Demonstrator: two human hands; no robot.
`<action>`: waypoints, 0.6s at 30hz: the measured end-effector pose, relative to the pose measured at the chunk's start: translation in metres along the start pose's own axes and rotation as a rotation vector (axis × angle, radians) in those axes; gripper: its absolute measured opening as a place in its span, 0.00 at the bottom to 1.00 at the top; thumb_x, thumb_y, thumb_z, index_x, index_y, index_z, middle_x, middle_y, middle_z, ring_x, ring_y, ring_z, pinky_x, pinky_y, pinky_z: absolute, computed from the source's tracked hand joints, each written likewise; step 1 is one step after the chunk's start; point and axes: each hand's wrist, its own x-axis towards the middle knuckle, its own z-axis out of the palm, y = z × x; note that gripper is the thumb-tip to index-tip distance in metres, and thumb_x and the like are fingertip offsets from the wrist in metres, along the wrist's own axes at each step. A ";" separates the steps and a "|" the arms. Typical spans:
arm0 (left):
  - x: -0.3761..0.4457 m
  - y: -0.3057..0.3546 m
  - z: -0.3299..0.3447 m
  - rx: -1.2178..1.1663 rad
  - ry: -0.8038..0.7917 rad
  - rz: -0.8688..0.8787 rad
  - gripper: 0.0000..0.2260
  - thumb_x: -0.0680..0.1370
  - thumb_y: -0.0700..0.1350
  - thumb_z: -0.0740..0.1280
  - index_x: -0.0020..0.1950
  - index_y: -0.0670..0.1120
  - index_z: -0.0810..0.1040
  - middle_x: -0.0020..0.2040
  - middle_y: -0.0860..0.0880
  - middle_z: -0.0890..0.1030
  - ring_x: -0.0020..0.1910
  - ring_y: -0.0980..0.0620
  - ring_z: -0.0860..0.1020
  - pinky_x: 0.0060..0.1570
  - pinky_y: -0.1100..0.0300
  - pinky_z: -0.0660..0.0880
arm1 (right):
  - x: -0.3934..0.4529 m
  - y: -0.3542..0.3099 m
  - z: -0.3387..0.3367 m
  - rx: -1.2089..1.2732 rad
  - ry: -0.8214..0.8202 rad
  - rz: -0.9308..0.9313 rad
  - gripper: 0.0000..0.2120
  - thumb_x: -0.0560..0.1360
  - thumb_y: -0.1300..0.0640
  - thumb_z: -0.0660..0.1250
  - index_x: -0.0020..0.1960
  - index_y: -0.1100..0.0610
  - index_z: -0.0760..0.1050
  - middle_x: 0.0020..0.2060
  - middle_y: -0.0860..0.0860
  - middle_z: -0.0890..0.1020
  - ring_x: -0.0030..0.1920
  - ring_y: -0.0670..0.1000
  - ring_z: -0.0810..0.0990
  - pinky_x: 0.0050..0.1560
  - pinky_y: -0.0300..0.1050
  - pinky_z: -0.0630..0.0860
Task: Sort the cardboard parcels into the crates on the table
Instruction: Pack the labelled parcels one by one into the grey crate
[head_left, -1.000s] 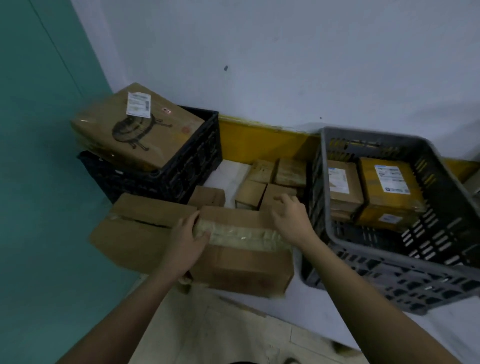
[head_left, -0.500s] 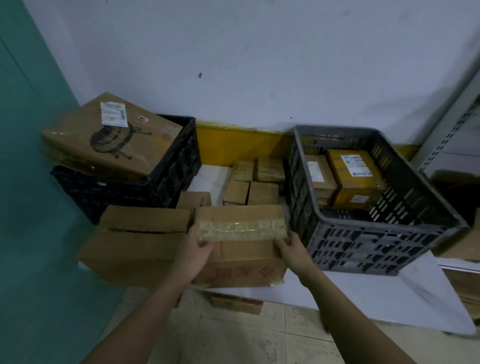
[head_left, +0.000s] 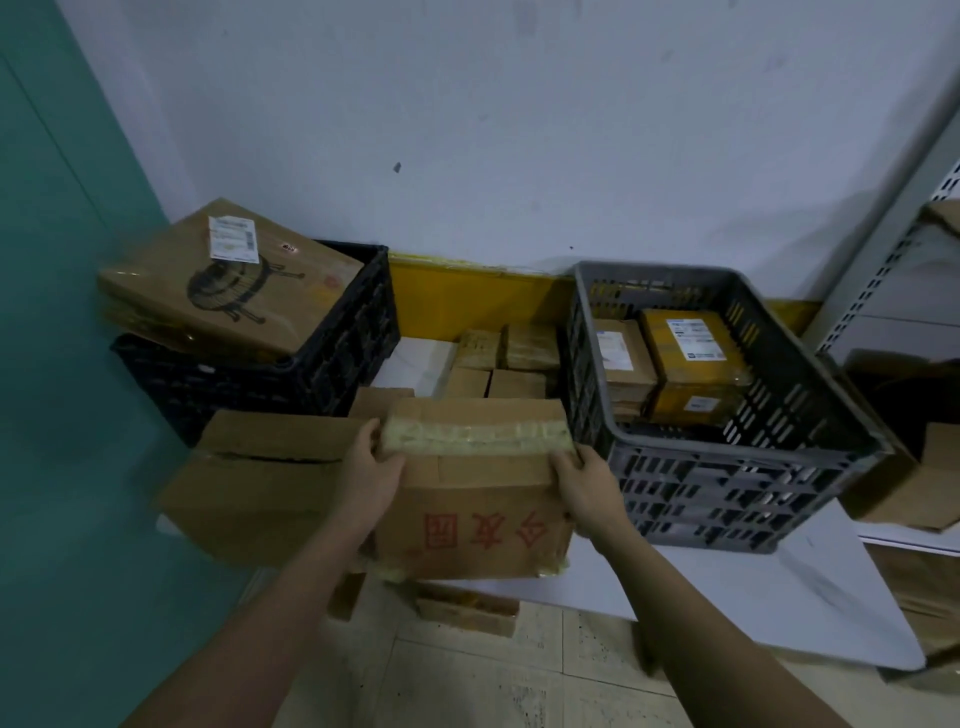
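Observation:
A taped cardboard parcel with red characters (head_left: 483, 525) sits at the front edge of the white table (head_left: 779, 597). My left hand (head_left: 371, 475) grips its left top corner and my right hand (head_left: 584, 483) grips its right top corner. To the right stands a grey crate (head_left: 727, 499) holding several labelled parcels (head_left: 685, 348). At the back left a black crate (head_left: 311, 374) carries a large flat parcel (head_left: 228, 286) tilted across its rim. Another big parcel (head_left: 260, 483) lies left of the held one.
Several small boxes (head_left: 498, 364) lie between the two crates against the yellow strip. More cardboard (head_left: 467, 608) lies on the tiled floor under the table edge. A metal shelf upright (head_left: 893, 244) and more boxes (head_left: 914, 488) stand at the right. A teal wall closes the left side.
Both hands shifted from the parcel's top down to its upper side corners, and the parcel has come toward the table's front edge, showing its red-printed face.

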 end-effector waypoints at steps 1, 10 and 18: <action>0.001 0.004 -0.002 -0.008 0.025 0.015 0.24 0.82 0.47 0.64 0.77 0.52 0.63 0.61 0.54 0.71 0.48 0.57 0.73 0.39 0.60 0.70 | -0.001 -0.004 -0.005 -0.026 0.030 -0.021 0.26 0.81 0.39 0.56 0.74 0.52 0.66 0.58 0.51 0.78 0.46 0.51 0.79 0.44 0.53 0.79; -0.008 0.068 -0.028 -0.170 0.122 0.103 0.09 0.82 0.54 0.62 0.52 0.55 0.83 0.41 0.51 0.83 0.39 0.50 0.81 0.34 0.56 0.77 | -0.028 -0.052 -0.035 0.081 0.205 -0.269 0.24 0.78 0.35 0.59 0.67 0.48 0.71 0.55 0.48 0.80 0.53 0.52 0.80 0.51 0.57 0.80; -0.009 0.122 -0.056 -0.550 0.119 0.156 0.25 0.76 0.71 0.57 0.58 0.56 0.81 0.51 0.50 0.85 0.49 0.50 0.84 0.44 0.54 0.80 | -0.026 -0.079 -0.060 0.465 0.021 -0.650 0.24 0.80 0.52 0.66 0.73 0.39 0.64 0.65 0.35 0.74 0.66 0.38 0.73 0.60 0.40 0.78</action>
